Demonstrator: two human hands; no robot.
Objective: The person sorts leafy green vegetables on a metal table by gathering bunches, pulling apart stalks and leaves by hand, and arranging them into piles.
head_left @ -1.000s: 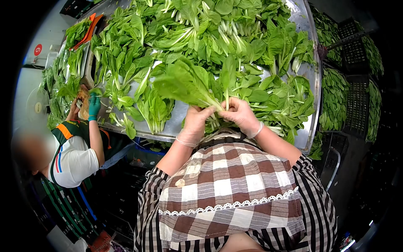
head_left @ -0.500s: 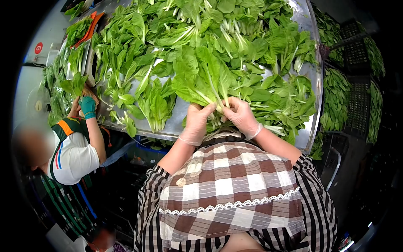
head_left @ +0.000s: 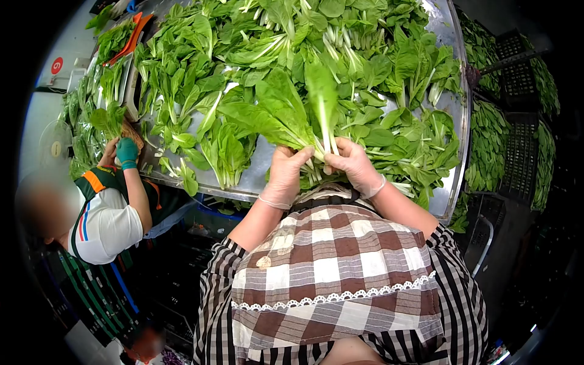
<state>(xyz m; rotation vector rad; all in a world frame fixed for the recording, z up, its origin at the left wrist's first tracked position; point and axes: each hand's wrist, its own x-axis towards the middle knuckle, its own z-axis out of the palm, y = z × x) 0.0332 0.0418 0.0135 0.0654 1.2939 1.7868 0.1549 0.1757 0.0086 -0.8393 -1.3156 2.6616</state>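
My left hand (head_left: 286,175), in a clear thin glove, pinches the base of a leafy green plant (head_left: 277,112) with broad leaves and pale stalks. The gloved fingers of my right hand (head_left: 354,169) are closed on the lower end of a white-stalked leaf (head_left: 321,97). That leaf stands apart from the plant's other leaves, its blade blurred. Both hands are close together over the near edge of the metal table (head_left: 207,181). Beneath and around them lie more leafy greens (head_left: 413,143).
Loose greens (head_left: 182,91) spread across the tabletop. To my left a person (head_left: 109,225) with a green glove (head_left: 127,153) handles a bunch beside bagged greens (head_left: 82,128). Black crates (head_left: 517,152) of greens stand along the right, near a metal handle (head_left: 485,243).
The plant's leaves have spread apart: the larger part leans left with my left hand, while one stalk in my right hand now stands separate. The other person's hands have hardly moved.
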